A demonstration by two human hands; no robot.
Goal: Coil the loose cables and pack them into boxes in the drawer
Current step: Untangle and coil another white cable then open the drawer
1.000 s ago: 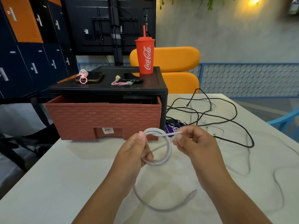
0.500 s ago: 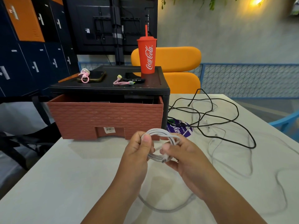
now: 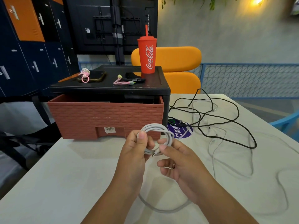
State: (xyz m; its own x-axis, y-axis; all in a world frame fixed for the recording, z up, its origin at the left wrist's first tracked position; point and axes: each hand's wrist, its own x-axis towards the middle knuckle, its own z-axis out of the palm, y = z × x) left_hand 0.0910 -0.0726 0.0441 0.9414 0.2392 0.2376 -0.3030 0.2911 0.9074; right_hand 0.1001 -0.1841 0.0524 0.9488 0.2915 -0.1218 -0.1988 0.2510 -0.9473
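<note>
One white cable (image 3: 156, 127) is nearly rolled up, and that looks like all that is done. It is held up in the air just in front of the drawer (image 3: 105, 117). The left hand (image 3: 135, 152) grips the round loops with its thumb on top. The right hand (image 3: 182, 165) pinches the cable near its plug end, right beside the loops. A bit of the same cable hangs down and lies in a curve on the table (image 3: 64, 175) under the hands, so I think a turn or two is left to wind. The drawer is pulled open, but I cannot see the boxes inside it, or tell if anything is packed. Lots is left to do. A long black cable (image 3: 200, 113) and some thin pale cables (image 3: 212, 152) lie loose and mixed up on the table to the right. Each of them needs rolling up and putting away.
</note>
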